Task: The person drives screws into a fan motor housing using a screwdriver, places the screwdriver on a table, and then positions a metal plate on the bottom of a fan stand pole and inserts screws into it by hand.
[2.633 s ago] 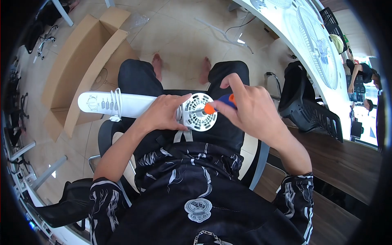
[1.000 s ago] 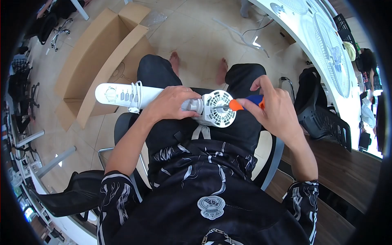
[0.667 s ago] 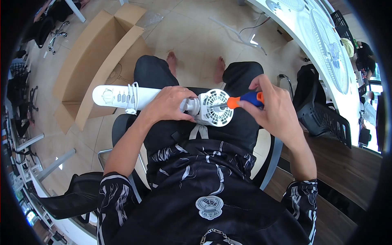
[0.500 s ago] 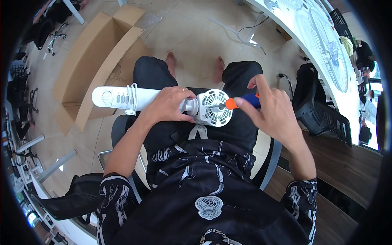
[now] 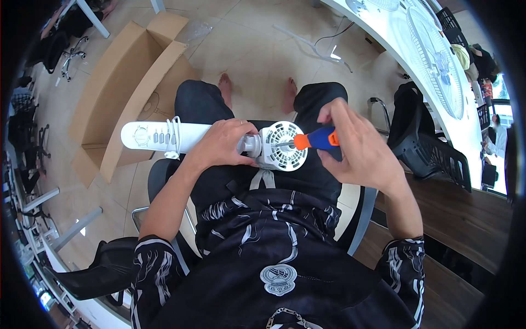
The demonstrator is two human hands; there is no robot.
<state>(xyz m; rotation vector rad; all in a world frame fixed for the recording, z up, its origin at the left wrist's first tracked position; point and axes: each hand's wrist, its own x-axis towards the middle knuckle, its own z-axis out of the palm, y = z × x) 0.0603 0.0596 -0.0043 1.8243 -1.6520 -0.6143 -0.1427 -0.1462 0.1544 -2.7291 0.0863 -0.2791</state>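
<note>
A white fan body lies across my lap, with its slotted round motor housing (image 5: 286, 146) on the right and a long control panel (image 5: 143, 136) with grey buttons on the left. A white power cord (image 5: 174, 137) is wound around the panel. My left hand (image 5: 226, 143) is closed around the fan's neck beside the housing. From the housing's middle rises a screwdriver (image 5: 318, 139) with a blue and orange handle; its tip is at the centre. My right hand (image 5: 361, 147) has the handle's end in its grasp, thumb and forefinger spread to either side.
An open cardboard box (image 5: 118, 93) stands on the floor at the left. To the right, a white table (image 5: 378, 27) carries fan grilles (image 5: 435, 63). A black chair (image 5: 419, 140) is below it. Another black chair (image 5: 98, 268) stands at lower left.
My right thumb has come away from the orange collar and sits lower, with the fingers wider apart. More of the blue handle shows. My left hand keeps its hold on the neck.
</note>
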